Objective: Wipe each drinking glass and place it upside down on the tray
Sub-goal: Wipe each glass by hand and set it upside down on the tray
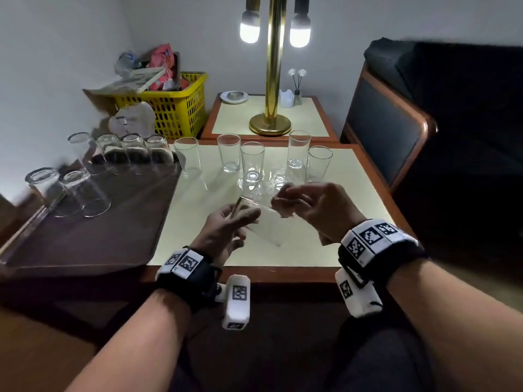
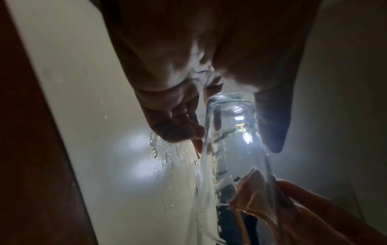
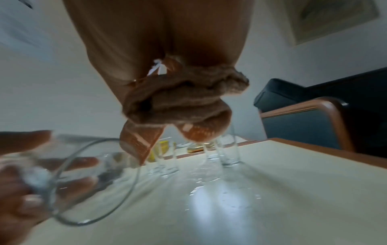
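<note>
My left hand grips a clear drinking glass near its base and holds it on its side above the cream table. The glass points its rim at my right hand, which pinches a bunched brown cloth at that rim. From the right wrist, the cloth hangs just over the glass. A dark tray on the left carries several upside-down glasses. Several upright glasses stand at the back of the table.
Water drops lie on the table among the upright glasses. Behind stand a yellow basket of clutter and a brass lamp on a side table. A dark armchair is close on the right.
</note>
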Demonstrator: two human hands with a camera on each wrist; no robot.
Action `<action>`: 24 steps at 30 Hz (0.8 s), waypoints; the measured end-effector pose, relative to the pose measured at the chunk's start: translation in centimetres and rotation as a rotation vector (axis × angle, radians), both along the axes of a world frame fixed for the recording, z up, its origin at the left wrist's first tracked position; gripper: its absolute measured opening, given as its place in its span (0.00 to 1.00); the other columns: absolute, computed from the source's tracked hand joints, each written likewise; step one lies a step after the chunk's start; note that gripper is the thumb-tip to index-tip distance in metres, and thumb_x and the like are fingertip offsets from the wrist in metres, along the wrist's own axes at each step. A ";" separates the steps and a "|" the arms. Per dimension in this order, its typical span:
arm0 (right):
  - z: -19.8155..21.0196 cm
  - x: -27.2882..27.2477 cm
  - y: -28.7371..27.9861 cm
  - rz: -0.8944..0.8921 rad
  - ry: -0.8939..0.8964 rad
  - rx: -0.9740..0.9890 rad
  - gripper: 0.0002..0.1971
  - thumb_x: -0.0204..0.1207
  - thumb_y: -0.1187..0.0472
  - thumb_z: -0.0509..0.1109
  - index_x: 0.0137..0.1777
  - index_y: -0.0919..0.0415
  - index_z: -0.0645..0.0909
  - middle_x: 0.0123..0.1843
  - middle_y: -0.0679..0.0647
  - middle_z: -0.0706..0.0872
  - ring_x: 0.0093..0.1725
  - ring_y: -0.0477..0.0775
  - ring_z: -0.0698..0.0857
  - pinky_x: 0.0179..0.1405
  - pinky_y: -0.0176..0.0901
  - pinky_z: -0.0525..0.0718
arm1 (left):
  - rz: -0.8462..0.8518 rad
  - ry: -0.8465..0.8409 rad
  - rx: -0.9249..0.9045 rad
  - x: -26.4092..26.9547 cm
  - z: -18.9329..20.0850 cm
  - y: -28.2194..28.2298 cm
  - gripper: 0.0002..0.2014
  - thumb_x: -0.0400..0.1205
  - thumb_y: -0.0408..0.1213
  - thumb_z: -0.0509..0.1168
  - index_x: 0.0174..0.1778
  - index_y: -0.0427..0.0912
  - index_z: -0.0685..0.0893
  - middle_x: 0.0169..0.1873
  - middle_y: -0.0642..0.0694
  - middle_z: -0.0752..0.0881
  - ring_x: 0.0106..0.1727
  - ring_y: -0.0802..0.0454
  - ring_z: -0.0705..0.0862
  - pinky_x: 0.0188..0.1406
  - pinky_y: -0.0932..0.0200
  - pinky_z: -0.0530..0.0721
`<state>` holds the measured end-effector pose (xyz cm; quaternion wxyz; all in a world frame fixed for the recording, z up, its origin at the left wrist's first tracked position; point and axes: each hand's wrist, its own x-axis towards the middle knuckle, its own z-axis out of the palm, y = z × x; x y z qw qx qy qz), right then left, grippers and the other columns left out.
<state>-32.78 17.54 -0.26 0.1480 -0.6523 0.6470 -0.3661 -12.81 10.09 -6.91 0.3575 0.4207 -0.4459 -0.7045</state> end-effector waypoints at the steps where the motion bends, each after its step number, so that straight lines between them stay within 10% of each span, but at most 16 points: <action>1: -0.4 1.0 -0.1 0.043 -0.019 -0.018 0.13 0.76 0.60 0.79 0.60 0.57 0.92 0.55 0.54 0.94 0.50 0.44 0.90 0.57 0.31 0.86 | 0.042 0.031 0.013 0.0 -0.1 0.3 0.41 0.51 0.58 0.87 0.56 0.42 0.84 0.44 0.41 0.88 0.26 0.56 0.71 0.26 0.62 0.69; 6: -3.4 4.9 -0.3 0.079 -0.257 -0.059 0.11 0.80 0.61 0.76 0.62 0.54 0.91 0.53 0.55 0.88 0.53 0.45 0.88 0.58 0.38 0.87 | 0.208 -0.011 0.076 -0.7 0.6 1.3 0.41 0.63 0.79 0.69 0.58 0.47 0.86 0.54 0.42 0.79 0.42 0.48 0.77 0.43 0.52 0.77; 12: -4.8 6.2 -1.7 0.067 -0.447 -0.003 0.18 0.86 0.64 0.68 0.74 0.52 0.82 0.68 0.50 0.84 0.55 0.41 0.86 0.54 0.27 0.83 | 0.257 0.130 0.243 -2.1 2.3 1.9 0.31 0.88 0.67 0.46 0.65 0.41 0.75 0.54 0.37 0.81 0.45 0.36 0.84 0.58 0.32 0.83; 15: -4.3 5.9 -2.3 0.052 -0.565 0.045 0.24 0.88 0.64 0.65 0.81 0.46 0.73 0.74 0.37 0.82 0.41 0.31 0.85 0.42 0.22 0.83 | 0.137 0.007 0.151 -2.0 1.6 1.6 0.27 0.89 0.62 0.51 0.69 0.41 0.74 0.59 0.36 0.84 0.52 0.31 0.88 0.58 0.34 0.86; 19: -2.6 5.8 -2.1 -0.003 -0.621 0.036 0.15 0.86 0.54 0.70 0.68 0.35 0.79 0.58 0.48 0.93 0.23 0.47 0.82 0.23 0.39 0.80 | 0.083 -0.052 0.047 -1.8 0.9 1.4 0.36 0.77 0.68 0.67 0.68 0.40 0.77 0.62 0.36 0.84 0.56 0.33 0.87 0.54 0.40 0.85; 24: -3.1 6.6 -0.7 0.105 -0.535 0.039 0.19 0.89 0.61 0.64 0.68 0.32 0.77 0.55 0.29 0.87 0.37 0.28 0.86 0.36 0.22 0.80 | 0.127 0.129 0.243 -2.0 0.0 1.1 0.31 0.88 0.64 0.53 0.76 0.44 0.77 0.66 0.32 0.84 0.63 0.33 0.85 0.60 0.38 0.85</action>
